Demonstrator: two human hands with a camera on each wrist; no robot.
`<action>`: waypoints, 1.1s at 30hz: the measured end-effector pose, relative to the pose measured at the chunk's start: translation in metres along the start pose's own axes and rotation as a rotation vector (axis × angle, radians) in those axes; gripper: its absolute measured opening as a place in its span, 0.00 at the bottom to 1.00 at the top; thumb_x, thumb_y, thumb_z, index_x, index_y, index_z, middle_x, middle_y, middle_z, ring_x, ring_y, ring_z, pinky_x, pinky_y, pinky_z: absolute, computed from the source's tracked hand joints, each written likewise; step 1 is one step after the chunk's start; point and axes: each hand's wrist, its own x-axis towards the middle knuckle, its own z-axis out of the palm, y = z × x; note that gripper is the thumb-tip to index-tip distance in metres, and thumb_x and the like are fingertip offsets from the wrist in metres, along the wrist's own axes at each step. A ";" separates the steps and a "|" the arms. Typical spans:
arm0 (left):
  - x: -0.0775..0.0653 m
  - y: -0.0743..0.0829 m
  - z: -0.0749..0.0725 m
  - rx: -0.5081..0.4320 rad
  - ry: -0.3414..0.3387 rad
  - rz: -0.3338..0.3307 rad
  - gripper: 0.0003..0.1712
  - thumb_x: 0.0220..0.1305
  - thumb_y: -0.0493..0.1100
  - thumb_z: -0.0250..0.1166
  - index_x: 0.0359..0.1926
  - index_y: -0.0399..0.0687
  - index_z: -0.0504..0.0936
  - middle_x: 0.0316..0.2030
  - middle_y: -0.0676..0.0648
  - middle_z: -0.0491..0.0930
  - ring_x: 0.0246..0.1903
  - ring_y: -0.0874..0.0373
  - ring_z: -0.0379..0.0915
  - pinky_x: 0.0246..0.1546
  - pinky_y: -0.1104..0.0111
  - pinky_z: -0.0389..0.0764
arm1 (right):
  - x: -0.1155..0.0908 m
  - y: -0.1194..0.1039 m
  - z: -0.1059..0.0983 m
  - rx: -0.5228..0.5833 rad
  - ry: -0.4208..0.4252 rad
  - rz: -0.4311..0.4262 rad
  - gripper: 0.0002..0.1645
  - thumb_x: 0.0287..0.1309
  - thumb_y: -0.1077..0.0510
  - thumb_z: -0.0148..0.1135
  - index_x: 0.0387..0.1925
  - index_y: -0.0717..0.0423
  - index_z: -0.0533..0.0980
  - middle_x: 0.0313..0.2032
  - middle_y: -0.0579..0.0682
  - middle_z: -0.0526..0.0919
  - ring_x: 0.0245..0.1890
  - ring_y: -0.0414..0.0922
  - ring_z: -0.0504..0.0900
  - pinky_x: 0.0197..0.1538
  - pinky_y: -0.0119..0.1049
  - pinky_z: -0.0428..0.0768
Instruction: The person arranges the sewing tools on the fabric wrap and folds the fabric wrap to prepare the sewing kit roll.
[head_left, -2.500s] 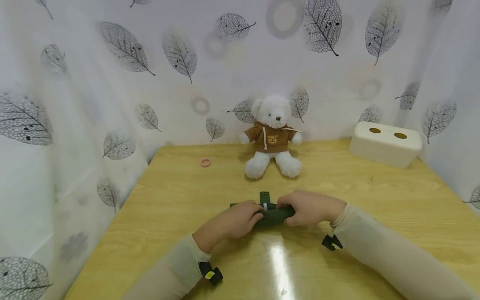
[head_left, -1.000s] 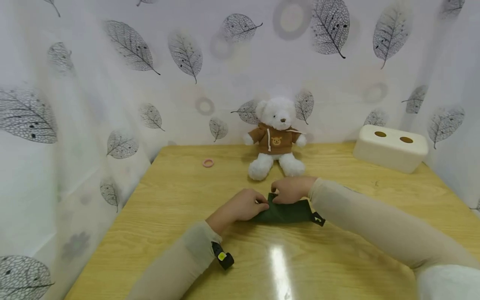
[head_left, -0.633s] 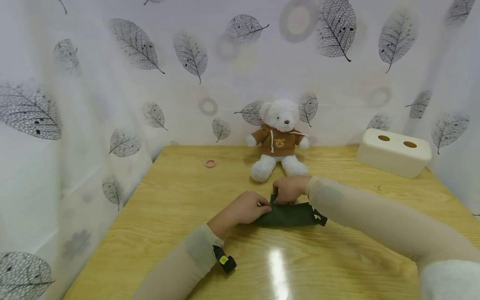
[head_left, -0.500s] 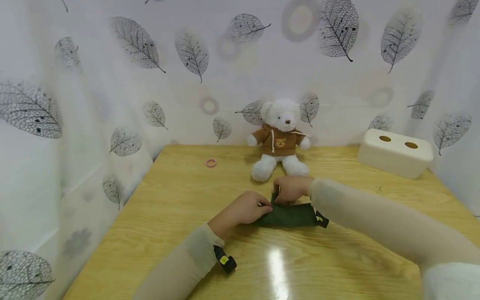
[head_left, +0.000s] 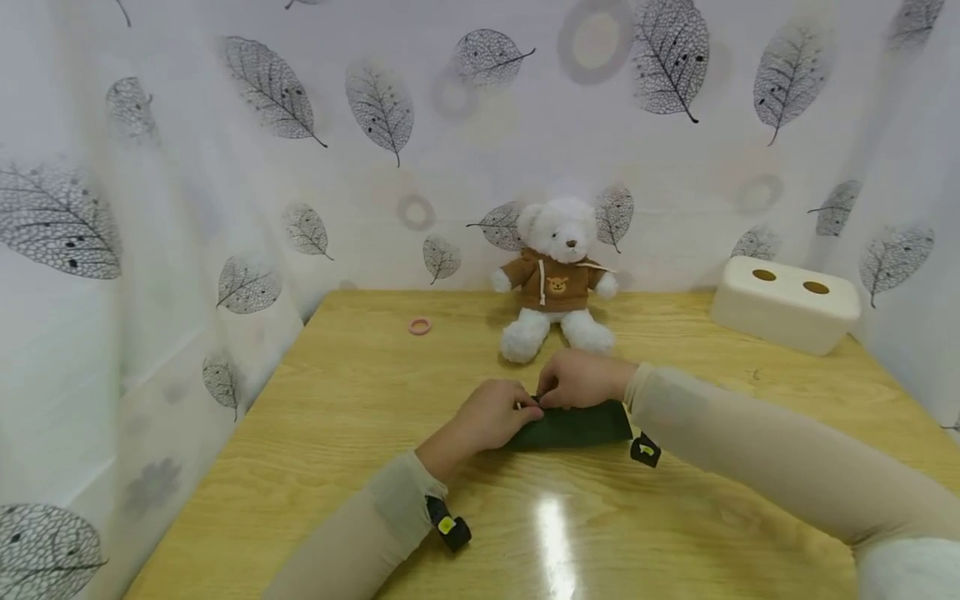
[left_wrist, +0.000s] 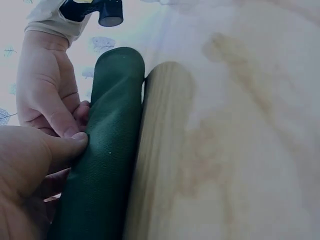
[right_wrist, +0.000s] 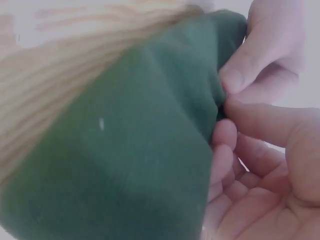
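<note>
A dark green leather-like pouch lies on the wooden table with its long side toward me. My left hand pinches its far edge between thumb and fingers, left of the middle. Right beside it, my right hand pinches the same edge, fingertips nearly touching the left ones. Smooth green leather fills the middle of the left wrist view. In the right wrist view the pouch puckers where both thumbs meet. Whatever the fingertips hold at the far side is mostly hidden; only a small dark piece shows.
Behind the hands sits a white teddy bear in a brown hoodie. A pink ring lies at the back left of the table. At the back right is a cream box with two holes. Leaf-patterned curtains surround the table.
My right hand has gone from the pouch's right end to its far edge, close to the left hand. The upright strap, then a raised green flap, no longer stand up there.
</note>
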 end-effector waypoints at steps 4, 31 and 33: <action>-0.002 0.002 0.003 0.003 0.058 0.017 0.10 0.68 0.48 0.68 0.40 0.50 0.92 0.35 0.54 0.87 0.34 0.64 0.81 0.35 0.73 0.79 | -0.002 0.000 0.003 -0.003 0.034 -0.008 0.06 0.67 0.57 0.64 0.38 0.49 0.87 0.28 0.47 0.85 0.23 0.42 0.81 0.29 0.34 0.77; -0.009 0.017 0.004 0.272 0.105 0.070 0.09 0.69 0.44 0.67 0.36 0.48 0.91 0.32 0.51 0.85 0.32 0.61 0.81 0.36 0.70 0.81 | -0.008 0.001 0.018 -0.002 0.056 -0.072 0.03 0.62 0.56 0.70 0.37 0.48 0.85 0.31 0.38 0.85 0.29 0.35 0.82 0.35 0.33 0.81; -0.009 0.017 0.004 0.280 0.108 0.073 0.09 0.69 0.44 0.67 0.36 0.48 0.91 0.32 0.51 0.86 0.33 0.60 0.81 0.37 0.70 0.81 | -0.008 0.001 0.020 -0.004 0.064 -0.074 0.02 0.62 0.56 0.71 0.37 0.48 0.85 0.31 0.38 0.85 0.28 0.35 0.82 0.35 0.33 0.81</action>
